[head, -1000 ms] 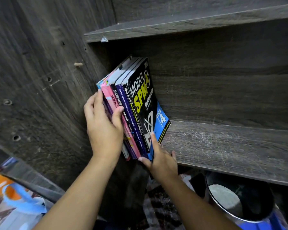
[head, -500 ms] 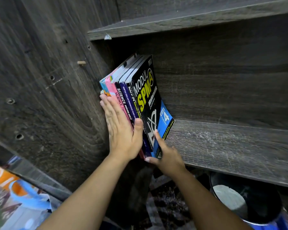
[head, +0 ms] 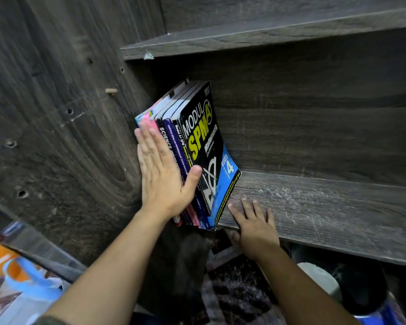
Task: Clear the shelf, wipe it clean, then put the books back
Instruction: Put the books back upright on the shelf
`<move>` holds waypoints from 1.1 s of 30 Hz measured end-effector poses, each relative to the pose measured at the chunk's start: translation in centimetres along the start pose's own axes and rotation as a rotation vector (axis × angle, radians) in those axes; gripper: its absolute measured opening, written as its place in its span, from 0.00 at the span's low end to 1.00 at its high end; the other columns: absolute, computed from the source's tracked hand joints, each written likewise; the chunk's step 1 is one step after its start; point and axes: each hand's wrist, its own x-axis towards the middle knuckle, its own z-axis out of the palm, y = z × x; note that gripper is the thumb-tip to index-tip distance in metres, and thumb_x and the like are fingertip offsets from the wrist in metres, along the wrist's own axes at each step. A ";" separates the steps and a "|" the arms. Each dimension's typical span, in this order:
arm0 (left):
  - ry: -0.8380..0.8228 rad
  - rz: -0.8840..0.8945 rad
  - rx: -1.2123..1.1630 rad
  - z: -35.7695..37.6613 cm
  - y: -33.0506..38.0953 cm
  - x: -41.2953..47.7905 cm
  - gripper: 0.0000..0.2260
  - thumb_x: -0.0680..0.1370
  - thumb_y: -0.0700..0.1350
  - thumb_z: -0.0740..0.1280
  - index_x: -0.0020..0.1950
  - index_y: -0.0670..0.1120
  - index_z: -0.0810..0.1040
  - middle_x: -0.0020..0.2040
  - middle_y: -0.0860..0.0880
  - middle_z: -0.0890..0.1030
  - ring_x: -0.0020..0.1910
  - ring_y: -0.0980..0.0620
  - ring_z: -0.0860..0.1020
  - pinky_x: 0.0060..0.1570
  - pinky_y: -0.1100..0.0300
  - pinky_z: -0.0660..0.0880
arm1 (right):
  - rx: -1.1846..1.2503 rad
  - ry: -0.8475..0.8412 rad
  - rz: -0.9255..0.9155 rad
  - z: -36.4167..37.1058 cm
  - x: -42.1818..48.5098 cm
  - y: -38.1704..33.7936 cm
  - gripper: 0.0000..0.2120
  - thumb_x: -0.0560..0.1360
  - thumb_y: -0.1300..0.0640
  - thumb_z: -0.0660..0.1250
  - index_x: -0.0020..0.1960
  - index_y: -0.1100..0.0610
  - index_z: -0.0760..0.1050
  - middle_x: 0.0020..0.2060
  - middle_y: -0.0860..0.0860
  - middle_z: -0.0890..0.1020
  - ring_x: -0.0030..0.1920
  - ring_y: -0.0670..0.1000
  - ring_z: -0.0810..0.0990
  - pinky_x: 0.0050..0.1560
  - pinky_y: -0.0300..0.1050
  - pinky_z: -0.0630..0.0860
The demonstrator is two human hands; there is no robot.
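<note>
Released from the books, the right hand now lies flat on the shelf, fingers spread. Left hand, fingers straight, presses spines reading "SCIENCE" and "Modul A+ SPM"; books lean at the shelf's left end.

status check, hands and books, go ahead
Left hand open, pressing the books by their spines. Right hand flat on shelf beside them. Books standing at shelf's left end.

About six books at centre frame, the thin spines hard to separate; two hands, the left hand and right hand; two shelf boards, upper board, lower board; one bucket lower right
</note>
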 end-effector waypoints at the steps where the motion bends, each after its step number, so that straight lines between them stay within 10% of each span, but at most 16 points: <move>1: 0.000 -0.015 -0.006 0.2 0.1 0.0 0.44 0.78 0.68 0.43 0.75 0.34 0.34 0.75 0.32 0.36 0.75 0.41 0.33 0.74 0.48 0.35 | 0.003 -0.003 -0.004 0.0 0.0 -0.1 0.33 0.81 0.39 0.54 0.78 0.42 0.39 0.78 0.51 0.39 0.78 0.56 0.37 0.75 0.62 0.38; 16: 0.007 0.035 -0.064 -0.7 -0.2 -0.3 0.40 0.79 0.61 0.52 0.77 0.35 0.37 0.76 0.42 0.33 0.77 0.41 0.36 0.76 0.46 0.40 | 0.200 0.036 -0.093 -0.1 -0.3 -2.7 0.36 0.80 0.38 0.55 0.78 0.41 0.37 0.79 0.43 0.48 0.78 0.48 0.41 0.74 0.61 0.34; 20: 0.131 0.023 -0.103 -2.0 -0.2 0.0 0.35 0.79 0.53 0.57 0.77 0.34 0.50 0.78 0.37 0.49 0.78 0.39 0.49 0.76 0.45 0.50 | 0.284 0.041 -0.093 -0.7 -0.3 -2.4 0.35 0.79 0.38 0.58 0.78 0.40 0.42 0.78 0.43 0.53 0.78 0.47 0.45 0.74 0.59 0.35; 29: 0.054 -0.049 0.040 -2.4 2.1 0.1 0.35 0.81 0.51 0.58 0.78 0.36 0.44 0.78 0.36 0.44 0.78 0.41 0.42 0.76 0.45 0.46 | 0.047 -0.100 0.051 -2.9 -1.5 -0.2 0.37 0.77 0.43 0.63 0.79 0.43 0.47 0.79 0.50 0.49 0.78 0.56 0.49 0.75 0.60 0.48; 33: -0.005 -0.050 0.061 -2.6 4.2 -0.3 0.36 0.80 0.50 0.60 0.78 0.35 0.45 0.78 0.36 0.45 0.78 0.40 0.44 0.76 0.45 0.47 | 0.146 -0.139 0.120 -5.8 -3.7 2.8 0.34 0.76 0.44 0.66 0.77 0.44 0.56 0.75 0.52 0.63 0.72 0.56 0.66 0.71 0.52 0.64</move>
